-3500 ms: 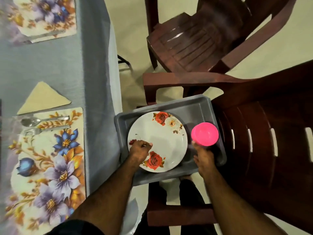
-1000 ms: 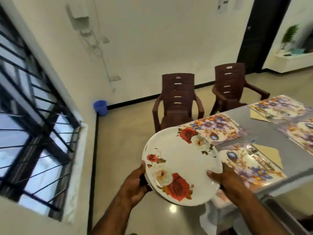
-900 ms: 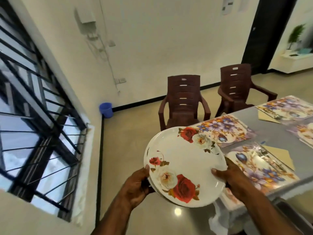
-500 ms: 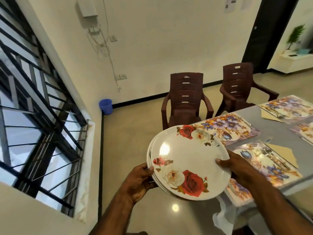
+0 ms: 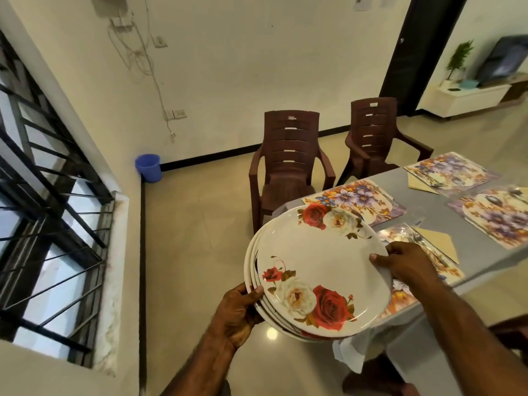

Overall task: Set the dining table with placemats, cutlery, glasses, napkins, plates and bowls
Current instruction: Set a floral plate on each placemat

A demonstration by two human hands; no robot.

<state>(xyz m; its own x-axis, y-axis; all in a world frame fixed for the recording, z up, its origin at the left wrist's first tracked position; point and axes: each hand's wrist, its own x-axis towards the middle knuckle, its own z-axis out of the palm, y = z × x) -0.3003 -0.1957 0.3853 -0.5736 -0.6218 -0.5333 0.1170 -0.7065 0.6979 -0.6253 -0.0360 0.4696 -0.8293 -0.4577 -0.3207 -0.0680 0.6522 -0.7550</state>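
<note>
Stack of rose-print plates [image 5: 317,270] held in both hands at the near corner of the dining table [image 5: 428,221].

Left hand [image 5: 237,315] grasps the stack's lower left rim, thumb curled over the top plate's edge, fingers underneath. Right hand [image 5: 405,264] grips the top plate's right rim, thumb on its upper face. Stack tilted, its far edge higher; lower plates fan out to the left. Stack in the air, overlapping the table's near-left corner, touching nothing else seen. On the table: four floral placemats [image 5: 357,201], one partly hidden behind the plates and right hand; a folded yellow napkin [image 5: 440,241] and cutlery [image 5: 418,238] beside that one. Two brown plastic chairs [image 5: 288,164] beyond the table's far-left side. Blue bucket [image 5: 148,167] by the wall, left of the chairs, well apart from the table.
</note>
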